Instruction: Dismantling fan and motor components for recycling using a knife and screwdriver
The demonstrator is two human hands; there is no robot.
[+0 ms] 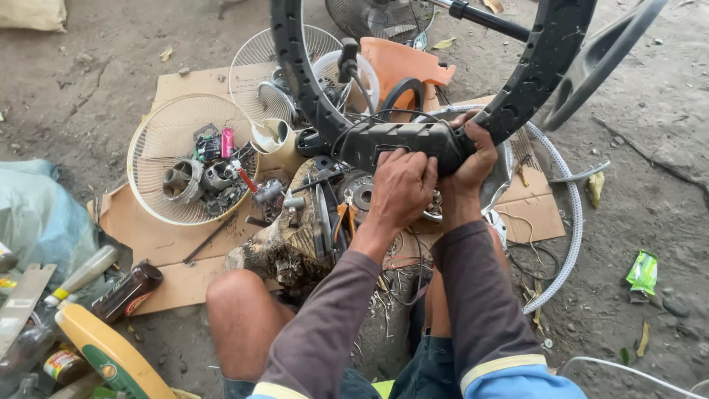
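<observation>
A black ring [517,81] with a boxy hub [402,140] at its near edge is being held up over a cardboard sheet [170,244] — the hub at scene centre, the ring arching away to the far side and out of view at the top. The left hand [402,188] is being pressed against the near face of the hub, fingers curled closed on its lower edge. The right hand [473,151] is being wrapped shut around the joint where hub meets ring, thumb on top.

The ring is being judged stiff, moulded plastic, fairly light for its span but awkward and inclined to swing; its ribbed inner edge should give good purchase. The hub is being judged the heavier end, so hold is best taken there or at the joint — not far out on the rim. A thin black cable [354,122] is trailing from the hub and is being treated as the fragile part.

On the cardboard to the left, a white fan grille [148,140] is lying as a tray with small metal parts [203,177] inside; a second grille [255,55] lies farther off. Near left, a brown bottle [127,292] is resting on its side. A coiled white hose [570,214] is curving round the right.
</observation>
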